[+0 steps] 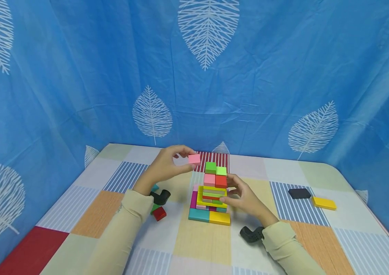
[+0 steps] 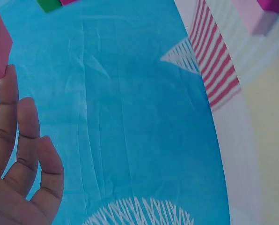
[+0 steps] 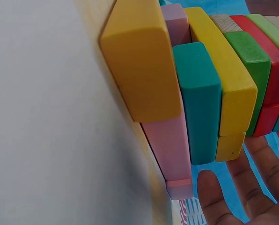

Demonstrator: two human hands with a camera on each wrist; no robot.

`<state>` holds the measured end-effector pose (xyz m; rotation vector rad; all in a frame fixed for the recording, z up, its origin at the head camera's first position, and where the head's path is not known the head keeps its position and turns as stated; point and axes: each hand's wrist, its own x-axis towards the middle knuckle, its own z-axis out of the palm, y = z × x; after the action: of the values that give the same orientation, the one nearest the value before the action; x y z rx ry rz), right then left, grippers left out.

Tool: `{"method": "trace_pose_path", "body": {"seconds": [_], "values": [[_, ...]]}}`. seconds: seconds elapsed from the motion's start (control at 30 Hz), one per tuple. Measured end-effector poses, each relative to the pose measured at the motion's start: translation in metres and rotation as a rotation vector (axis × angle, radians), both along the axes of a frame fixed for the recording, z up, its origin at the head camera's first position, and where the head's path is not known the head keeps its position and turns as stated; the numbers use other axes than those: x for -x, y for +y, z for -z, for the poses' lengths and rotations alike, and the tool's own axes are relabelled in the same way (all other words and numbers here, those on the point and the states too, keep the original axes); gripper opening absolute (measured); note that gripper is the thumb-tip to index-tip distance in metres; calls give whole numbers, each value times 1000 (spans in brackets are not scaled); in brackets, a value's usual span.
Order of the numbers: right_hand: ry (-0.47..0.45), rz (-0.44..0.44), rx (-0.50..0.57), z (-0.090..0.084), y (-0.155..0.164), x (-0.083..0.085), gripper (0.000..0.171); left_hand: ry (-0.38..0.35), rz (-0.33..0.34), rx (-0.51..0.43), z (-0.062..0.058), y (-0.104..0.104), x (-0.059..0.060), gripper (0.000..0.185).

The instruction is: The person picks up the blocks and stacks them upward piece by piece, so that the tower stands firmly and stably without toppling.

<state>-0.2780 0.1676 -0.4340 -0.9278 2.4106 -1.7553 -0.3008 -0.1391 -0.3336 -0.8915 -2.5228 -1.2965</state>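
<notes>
Holding a pink block (image 1: pixel 194 159) above and just left of the block tower (image 1: pixel 211 194), the left hand (image 1: pixel 167 166) pinches it in its fingertips.
The head view alone shows the right hand (image 1: pixel 244 196), fingers loosely curved against the tower's right side; the right wrist view shows the tower's stacked layers close up on the tabletop (image 1: pixel 201 240).

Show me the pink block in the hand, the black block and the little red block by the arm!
pink block (image 1: pixel 194 159): head view, on its front face.
black block (image 1: pixel 299 193): head view, middle of its top.
red block (image 1: pixel 159 213): head view, on its top face.
</notes>
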Motion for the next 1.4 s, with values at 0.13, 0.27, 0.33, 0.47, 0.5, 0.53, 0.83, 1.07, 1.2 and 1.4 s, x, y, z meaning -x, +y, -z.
{"method": "trace_pose_path", "body": {"seconds": [0.13, 0.27, 0.33, 0.47, 0.5, 0.53, 0.83, 1.07, 1.2, 1.4], "values": [[0, -2, 4, 0, 0, 0, 66, -7, 41, -3, -4, 14, 3, 34], [3, -6, 6, 0, 0, 0, 66, -41, 89, 4, -6, 29, 6, 36], [5, -9, 7, 0, 0, 0, 66, -74, 110, 7, -8, 36, 7, 37], [4, -11, 4, -1, 0, 0, 67, -122, 139, 24, -9, 48, 8, 39], [4, -10, 2, -1, 0, 1, 67, -126, 143, 34, -9, 51, 9, 40], [4, -10, 0, -1, 0, 1, 67, -129, 147, 43, -8, 53, 10, 41], [6, -13, -1, -1, 0, 1, 67, -131, 175, 117, -8, 68, 16, 38], [7, -2, -1, -1, 1, 0, 65, -152, 169, 151, -5, 72, 17, 33], [11, -3, 0, -1, 1, 0, 66, -143, 159, 171, -5, 72, 17, 33], [10, -12, 4, -2, 1, 0, 66, -150, 145, 190, -4, 71, 17, 32]]}}
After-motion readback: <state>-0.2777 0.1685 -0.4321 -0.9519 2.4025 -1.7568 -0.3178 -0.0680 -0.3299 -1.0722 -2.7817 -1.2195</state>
